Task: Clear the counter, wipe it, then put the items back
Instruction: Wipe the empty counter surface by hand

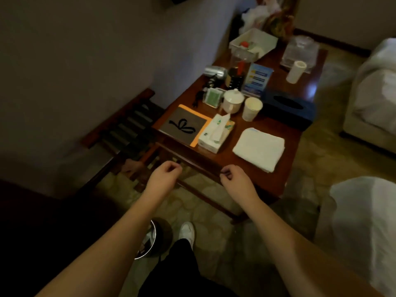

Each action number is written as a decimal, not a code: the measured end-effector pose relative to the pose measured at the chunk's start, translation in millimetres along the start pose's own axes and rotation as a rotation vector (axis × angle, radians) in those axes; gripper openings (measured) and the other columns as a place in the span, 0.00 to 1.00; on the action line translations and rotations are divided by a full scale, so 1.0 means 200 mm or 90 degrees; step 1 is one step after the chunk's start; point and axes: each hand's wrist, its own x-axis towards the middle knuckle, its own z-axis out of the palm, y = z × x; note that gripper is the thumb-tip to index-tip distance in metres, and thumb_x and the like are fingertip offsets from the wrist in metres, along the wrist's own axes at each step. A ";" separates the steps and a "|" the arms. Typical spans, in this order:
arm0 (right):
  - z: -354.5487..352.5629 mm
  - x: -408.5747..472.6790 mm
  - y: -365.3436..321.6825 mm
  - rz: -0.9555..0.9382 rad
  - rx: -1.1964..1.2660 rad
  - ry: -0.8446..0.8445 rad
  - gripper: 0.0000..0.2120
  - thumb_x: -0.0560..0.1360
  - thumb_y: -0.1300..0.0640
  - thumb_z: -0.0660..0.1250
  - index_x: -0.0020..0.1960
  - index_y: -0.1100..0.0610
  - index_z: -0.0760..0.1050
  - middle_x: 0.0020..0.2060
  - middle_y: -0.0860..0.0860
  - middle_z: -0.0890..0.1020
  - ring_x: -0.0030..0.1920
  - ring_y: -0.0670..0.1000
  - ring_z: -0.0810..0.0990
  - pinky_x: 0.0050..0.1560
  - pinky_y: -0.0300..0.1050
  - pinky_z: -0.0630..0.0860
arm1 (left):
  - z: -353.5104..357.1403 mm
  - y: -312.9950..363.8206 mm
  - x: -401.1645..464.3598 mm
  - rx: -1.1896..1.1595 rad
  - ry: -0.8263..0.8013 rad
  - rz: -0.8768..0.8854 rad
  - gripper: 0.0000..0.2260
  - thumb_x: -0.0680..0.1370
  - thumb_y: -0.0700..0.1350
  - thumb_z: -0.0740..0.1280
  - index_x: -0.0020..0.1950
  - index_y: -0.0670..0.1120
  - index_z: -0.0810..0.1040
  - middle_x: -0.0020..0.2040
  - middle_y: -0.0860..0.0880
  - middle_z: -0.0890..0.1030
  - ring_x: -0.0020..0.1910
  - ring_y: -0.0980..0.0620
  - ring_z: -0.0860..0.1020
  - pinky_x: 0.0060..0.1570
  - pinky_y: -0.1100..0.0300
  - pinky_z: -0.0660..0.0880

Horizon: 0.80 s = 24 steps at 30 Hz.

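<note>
Counter [276,179] crowded, near edge bare (towel [259,147] aside)

No wording can be read: the blue card [257,79] shows blurred lines, the tissue pack [215,133] a green logo only.

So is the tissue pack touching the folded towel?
Apart. The head view shows bare brown counter between the tissue pack and the towel.
</note>
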 end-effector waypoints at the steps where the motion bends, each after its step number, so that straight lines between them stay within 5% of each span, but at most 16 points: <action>1: 0.05 0.00 -0.03 -0.020 -0.026 -0.020 0.08 0.79 0.53 0.63 0.57 0.52 0.74 0.52 0.47 0.74 0.47 0.45 0.74 0.46 0.39 0.69 | -0.06 -0.06 -0.02 -0.007 0.018 -0.016 0.05 0.80 0.49 0.65 0.50 0.51 0.79 0.42 0.50 0.80 0.35 0.54 0.76 0.33 0.62 0.71; 12: 0.70 0.27 -0.33 -0.115 -0.177 -0.254 0.11 0.78 0.55 0.63 0.59 0.56 0.74 0.53 0.48 0.72 0.46 0.46 0.73 0.46 0.40 0.69 | -0.47 -0.67 0.14 -0.060 0.136 -0.206 0.05 0.77 0.43 0.69 0.50 0.43 0.79 0.39 0.50 0.77 0.33 0.55 0.73 0.33 0.61 0.67; 17: 1.00 0.51 -0.42 -0.077 -0.202 -0.338 0.13 0.79 0.55 0.62 0.61 0.56 0.73 0.58 0.51 0.73 0.53 0.51 0.77 0.56 0.46 0.74 | -0.59 -0.86 0.40 -0.094 0.147 -0.266 0.01 0.77 0.41 0.67 0.48 0.45 0.77 0.39 0.51 0.77 0.33 0.57 0.73 0.30 0.69 0.67; 24: 1.39 0.86 -0.41 0.014 -0.227 -0.406 0.11 0.78 0.56 0.62 0.60 0.56 0.74 0.55 0.52 0.76 0.53 0.52 0.77 0.52 0.42 0.70 | -0.67 -1.13 0.86 -0.148 0.099 -0.353 0.03 0.78 0.43 0.66 0.45 0.47 0.75 0.39 0.50 0.75 0.35 0.54 0.73 0.34 0.61 0.67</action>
